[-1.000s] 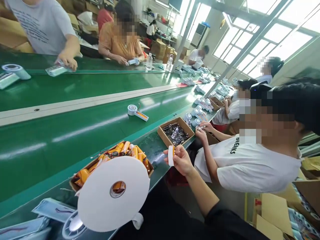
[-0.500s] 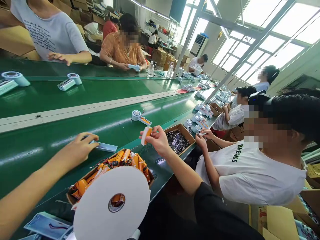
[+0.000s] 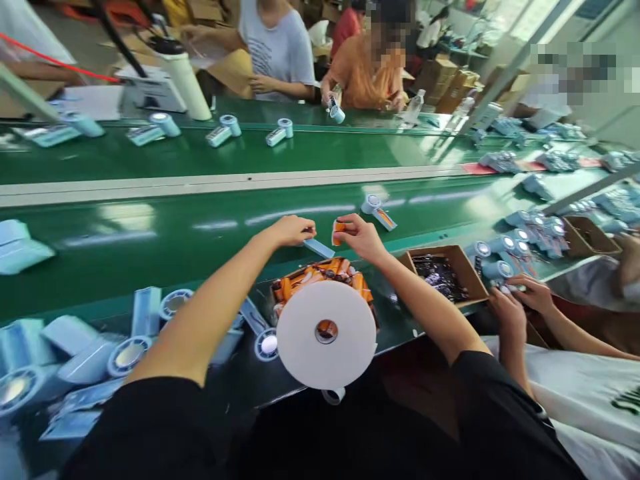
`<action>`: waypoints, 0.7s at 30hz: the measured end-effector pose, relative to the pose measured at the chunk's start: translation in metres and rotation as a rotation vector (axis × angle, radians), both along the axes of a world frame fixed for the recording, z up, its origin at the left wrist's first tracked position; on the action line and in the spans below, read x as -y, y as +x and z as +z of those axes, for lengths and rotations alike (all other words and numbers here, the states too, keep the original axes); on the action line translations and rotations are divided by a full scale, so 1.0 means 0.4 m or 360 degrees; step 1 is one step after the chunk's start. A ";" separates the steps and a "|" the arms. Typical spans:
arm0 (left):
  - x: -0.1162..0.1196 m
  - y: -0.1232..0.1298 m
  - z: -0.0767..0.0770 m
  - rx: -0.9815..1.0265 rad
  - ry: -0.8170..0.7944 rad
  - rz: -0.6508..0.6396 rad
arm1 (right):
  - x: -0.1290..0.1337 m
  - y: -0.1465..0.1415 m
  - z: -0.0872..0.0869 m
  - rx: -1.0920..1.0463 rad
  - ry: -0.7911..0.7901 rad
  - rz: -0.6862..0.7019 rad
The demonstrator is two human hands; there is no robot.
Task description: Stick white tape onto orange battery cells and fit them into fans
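My left hand (image 3: 293, 231) is closed on a light-blue plastic handle casing (image 3: 319, 249), whose far end sticks out toward the right. Between the fingertips of my right hand (image 3: 363, 237) is an orange battery (image 3: 339, 233) with a whitish strip along its left side. A small gap separates the battery from the casing. Just below both hands, a carton of orange wired batteries (image 3: 295, 283) is partly covered by a large white tape roll (image 3: 300, 340). Beyond my right hand, a blue round-headed fan body (image 3: 371, 204) lies on the green belt with orange showing in its handle.
Blue casings (image 3: 75, 337) are heaped at the left. A carton of small dark parts (image 3: 483, 291) stands to the right, near a co-worker's hands (image 3: 515, 303). Across the pale divider (image 3: 200, 184), more fan bodies (image 3: 285, 128) lie before other people.
The view has swung left and levelled, bringing the left heap into sight. My hands are nearer each other, still holding the casing and the battery. A person opposite now holds a fan body.
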State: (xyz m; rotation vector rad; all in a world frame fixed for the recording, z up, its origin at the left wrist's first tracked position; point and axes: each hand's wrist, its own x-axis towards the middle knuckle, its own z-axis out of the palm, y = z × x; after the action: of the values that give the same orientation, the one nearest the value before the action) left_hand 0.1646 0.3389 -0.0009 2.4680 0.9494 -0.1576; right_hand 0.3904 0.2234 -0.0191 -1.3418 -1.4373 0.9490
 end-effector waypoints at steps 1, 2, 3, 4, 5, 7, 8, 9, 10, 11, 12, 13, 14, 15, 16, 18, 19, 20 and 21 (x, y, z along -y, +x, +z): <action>0.006 0.008 -0.001 -0.0030 0.0024 0.0046 | -0.004 -0.002 -0.004 0.0078 -0.0009 0.0031; 0.011 0.014 -0.004 -0.0049 0.0039 0.0078 | -0.004 -0.006 -0.005 0.0179 -0.0013 0.0063; 0.015 0.019 -0.007 -0.0056 0.0049 0.0099 | -0.001 -0.011 -0.004 0.0318 -0.0016 0.0100; 0.018 0.023 -0.012 -0.0056 0.0055 0.0111 | 0.003 -0.016 -0.002 0.0482 -0.0022 0.0143; 0.020 0.027 -0.015 -0.0055 0.0060 0.0119 | 0.007 -0.022 0.001 0.0645 -0.0031 0.0183; 0.020 0.034 -0.022 -0.0044 0.0066 0.0129 | 0.012 -0.032 0.005 0.0905 -0.0058 0.0265; 0.019 0.037 -0.025 -0.0039 0.0065 0.0136 | 0.011 -0.036 0.006 0.0987 -0.0071 0.0296; 0.017 0.041 -0.027 -0.0034 0.0062 0.0143 | 0.008 -0.039 0.008 0.1044 -0.0082 0.0316; 0.016 0.044 -0.028 -0.0031 0.0059 0.0154 | 0.002 -0.041 0.011 0.1093 -0.0092 0.0328; 0.014 0.048 -0.029 -0.0029 0.0057 0.0167 | -0.005 -0.042 0.014 0.1154 -0.0101 0.0340; 0.013 0.052 -0.027 -0.0026 0.0058 0.0181 | -0.012 -0.045 0.020 0.1221 -0.0112 0.0352; 0.013 0.056 -0.024 -0.0020 0.0062 0.0193 | -0.019 -0.048 0.027 0.1287 -0.0123 0.0366; 0.014 0.061 -0.018 -0.0014 0.0069 0.0203 | -0.024 -0.054 0.037 0.1351 -0.0135 0.0380; 0.017 0.065 -0.011 -0.0007 0.0077 0.0208 | -0.026 -0.060 0.048 0.1411 -0.0148 0.0390; 0.022 0.070 -0.003 0.0001 0.0088 0.0206 | -0.025 -0.069 0.060 0.1468 -0.0163 0.0392; 0.029 0.077 0.008 0.0017 0.0111 0.0179 | -0.021 -0.091 0.081 0.1567 -0.0197 0.0384; 0.029 0.079 0.006 0.0028 0.0126 0.0169 | -0.022 -0.101 0.088 0.1609 -0.0215 0.0375; 0.024 0.081 -0.001 0.0037 0.0138 0.0155 | -0.026 -0.110 0.091 0.1638 -0.0234 0.0384; 0.014 0.083 -0.014 0.0038 0.0153 0.0173 | -0.034 -0.116 0.092 0.1659 -0.0255 0.0390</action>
State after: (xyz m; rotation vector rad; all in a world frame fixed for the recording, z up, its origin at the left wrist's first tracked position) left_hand 0.1976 0.3334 -0.0064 2.4914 1.1014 -0.0471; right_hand 0.3442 0.2369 0.0175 -1.9430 -2.3704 0.4919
